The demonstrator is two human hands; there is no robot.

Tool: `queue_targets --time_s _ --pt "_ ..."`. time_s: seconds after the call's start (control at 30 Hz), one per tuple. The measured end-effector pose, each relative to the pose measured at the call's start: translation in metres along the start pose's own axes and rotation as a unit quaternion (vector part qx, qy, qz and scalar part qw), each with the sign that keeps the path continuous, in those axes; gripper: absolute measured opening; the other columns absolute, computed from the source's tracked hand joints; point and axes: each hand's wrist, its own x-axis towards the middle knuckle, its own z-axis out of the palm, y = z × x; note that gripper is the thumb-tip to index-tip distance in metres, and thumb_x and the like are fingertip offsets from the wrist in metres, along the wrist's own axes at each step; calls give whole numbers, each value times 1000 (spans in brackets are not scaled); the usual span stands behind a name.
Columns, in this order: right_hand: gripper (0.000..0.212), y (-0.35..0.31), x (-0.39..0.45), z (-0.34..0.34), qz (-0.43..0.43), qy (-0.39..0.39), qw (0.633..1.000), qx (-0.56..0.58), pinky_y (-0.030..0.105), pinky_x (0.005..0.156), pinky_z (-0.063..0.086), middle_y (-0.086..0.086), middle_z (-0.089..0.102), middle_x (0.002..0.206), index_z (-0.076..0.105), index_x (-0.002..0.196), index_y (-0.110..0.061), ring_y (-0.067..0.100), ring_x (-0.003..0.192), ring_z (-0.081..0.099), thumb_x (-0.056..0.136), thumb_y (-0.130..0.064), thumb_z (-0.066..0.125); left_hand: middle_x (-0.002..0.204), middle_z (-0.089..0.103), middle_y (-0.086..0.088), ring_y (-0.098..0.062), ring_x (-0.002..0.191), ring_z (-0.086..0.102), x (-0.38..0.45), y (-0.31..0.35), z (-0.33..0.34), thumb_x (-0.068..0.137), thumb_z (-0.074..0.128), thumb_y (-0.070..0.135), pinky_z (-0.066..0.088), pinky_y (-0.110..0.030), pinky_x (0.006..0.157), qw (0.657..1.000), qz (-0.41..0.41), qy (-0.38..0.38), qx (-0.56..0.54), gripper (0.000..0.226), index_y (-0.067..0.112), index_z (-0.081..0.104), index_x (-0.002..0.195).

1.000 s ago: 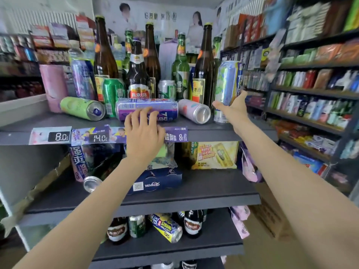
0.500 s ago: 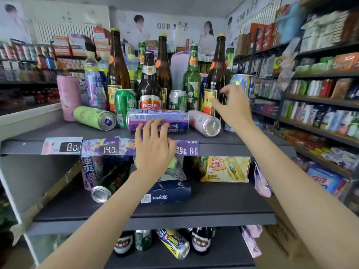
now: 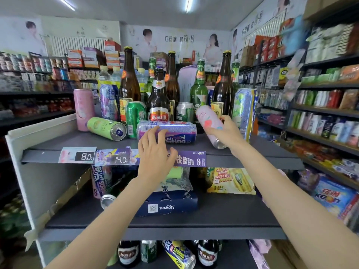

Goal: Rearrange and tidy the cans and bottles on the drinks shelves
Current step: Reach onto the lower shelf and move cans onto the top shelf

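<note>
On the top shelf (image 3: 77, 141) a purple can (image 3: 174, 131) lies on its side; my left hand (image 3: 155, 150) rests at the shelf edge with its fingertips touching that can. My right hand (image 3: 227, 133) grips a pink-and-white can (image 3: 208, 121), tilted and lifted off the shelf. A green can (image 3: 105, 128) lies on its side to the left. Behind them stand brown bottles (image 3: 129, 86), green bottles (image 3: 199, 90), a green upright can (image 3: 135, 115), a tall pink can (image 3: 84, 108) and a tall blue-green can (image 3: 244, 109).
The middle shelf (image 3: 223, 214) holds a dark blue multipack (image 3: 171, 204), a fallen can (image 3: 106, 199) and a yellow pack (image 3: 231, 180). The bottom shelf has bottles and a lying can (image 3: 180, 254). Stocked shelves line the aisle at right (image 3: 326, 113).
My right hand has left the tall can at the right and now grips the pink-and-white can that lay on the shelf, lifting and tilting it. My left hand stays by the purple can.
</note>
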Motion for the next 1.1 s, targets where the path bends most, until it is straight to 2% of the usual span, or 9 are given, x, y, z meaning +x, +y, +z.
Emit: queue_targets --time_s 0.1,0.23,0.4,0.67,0.77,0.87,0.93,1.0,1.1 --pt "73 11 -14 1 -44 48 991 121 36 91 44 0 43 133 23 145 -18 18 111 49 86 -34 64 133 42 -17 -38 122 37 10 -7 -6 79 34 33 30 -49 100 999 -24 24 -12 54 4 49 123" --pt "58 12 -14 3 -61 68 982 166 29 82 43 2 47 128 30 139 -18 16 108 50 90 -26 60 143 29 -16 -36 131 24 28 -8 -12 86 56 17 26 -47 102 995 -96 2 -22 51 7 40 134" --pt "86 3 -7 1 -46 65 988 136 41 107 34 7 24 139 13 148 -18 23 125 37 82 -8 67 147 21 -18 -36 132 22 39 -14 -15 88 54 18 26 -42 102 989 -134 -37 -42 54 9 33 137" --pt "99 -1 -4 4 -54 66 995 58 35 111 23 13 13 146 4 148 -12 26 134 27 78 -7 74 141 27 -18 -35 118 43 51 -24 -28 88 59 17 37 -36 93 979 -144 -104 -97 60 9 29 139" --pt "90 -6 -16 3 -142 136 981 -1 20 105 22 14 17 145 11 147 -8 24 133 28 81 -11 72 141 29 -17 -32 118 43 53 -28 -32 88 59 18 36 -33 91 981 -134 -119 -79 61 9 29 140" --pt "68 -21 -28 0 -315 207 923 -76 13 104 20 14 27 141 29 140 -5 20 131 31 84 -7 66 140 32 -17 -36 119 41 56 -36 -31 86 61 20 35 -38 100 986 -99 -130 -45 62 10 32 140" --pt "67 -37 -27 5 -349 75 925 -131 19 109 16 9 26 148 28 142 -9 17 136 26 86 -12 65 139 34 -16 -36 119 41 59 -39 -32 85 62 21 35 -39 101 984 -95 -140 -48 63 12 33 140" --pt "74 -45 -17 18 -289 -106 927 -215 25 111 19 3 21 152 23 146 -12 17 138 26 86 -19 66 139 35 -15 -35 121 40 60 -42 -33 85 62 22 34 -39 102 984 -88 -149 -46 64 12 33 141" --pt "75 -49 0 35 -209 -215 916 -266 26 102 32 7 31 146 24 146 -13 21 130 37 85 -20 67 143 34 -12 -33 127 35 59 -50 -35 85 62 21 31 -39 105 986 -53 -157 -17 67 14 30 144"
